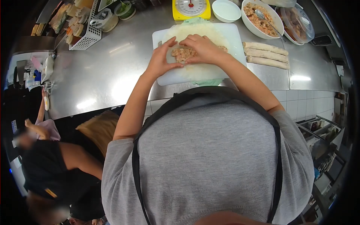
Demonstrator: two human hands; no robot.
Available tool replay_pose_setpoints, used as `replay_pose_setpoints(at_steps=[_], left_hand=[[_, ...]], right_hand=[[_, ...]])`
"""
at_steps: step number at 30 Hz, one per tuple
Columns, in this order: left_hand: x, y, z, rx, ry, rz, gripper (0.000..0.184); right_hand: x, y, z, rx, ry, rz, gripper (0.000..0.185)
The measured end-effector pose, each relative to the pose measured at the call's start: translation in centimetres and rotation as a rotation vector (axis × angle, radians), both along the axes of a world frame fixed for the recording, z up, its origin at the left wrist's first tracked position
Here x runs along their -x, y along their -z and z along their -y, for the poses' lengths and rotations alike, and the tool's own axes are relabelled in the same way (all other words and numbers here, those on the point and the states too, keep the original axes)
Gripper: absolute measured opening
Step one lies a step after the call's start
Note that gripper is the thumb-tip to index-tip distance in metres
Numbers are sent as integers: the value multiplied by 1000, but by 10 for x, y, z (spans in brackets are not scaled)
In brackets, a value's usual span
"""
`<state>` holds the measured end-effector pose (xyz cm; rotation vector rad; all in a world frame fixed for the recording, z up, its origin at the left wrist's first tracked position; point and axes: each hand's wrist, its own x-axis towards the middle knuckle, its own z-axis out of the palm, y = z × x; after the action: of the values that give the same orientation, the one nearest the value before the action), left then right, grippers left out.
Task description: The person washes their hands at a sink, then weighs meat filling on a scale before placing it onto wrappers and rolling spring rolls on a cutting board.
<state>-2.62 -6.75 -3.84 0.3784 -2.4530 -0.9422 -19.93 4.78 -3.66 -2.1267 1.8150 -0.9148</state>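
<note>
Minced filling [183, 54] lies in a strip on a pale round sheet [202, 71], which rests on a white cutting board [234, 33]. My left hand [162, 58] is at the left end of the filling, thumb and fingers apart, curved around that end. Over the middle of the strip, my right hand [202, 48] touches the filling with its thumb and fingers spread, and hides part of it. Greenish material shows at the sheet's top and bottom edges. To the right lie three pale rolls [266, 55] side by side.
Behind the board stand a yellow scale [191, 8], a small white bowl [226, 10] and a large bowl of filling [262, 18] with a spoon. A lidded container [298, 24] is at right, a white basket [88, 33] at left. Another person [56, 165] is at lower left.
</note>
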Motion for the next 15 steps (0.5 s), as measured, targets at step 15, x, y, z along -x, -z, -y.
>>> replay_pose_setpoints(at_steps=[15], left_hand=[[-11,-11,-2,156,26,-15,30]], right_hand=[[-3,0,6,57,-67,109,19]])
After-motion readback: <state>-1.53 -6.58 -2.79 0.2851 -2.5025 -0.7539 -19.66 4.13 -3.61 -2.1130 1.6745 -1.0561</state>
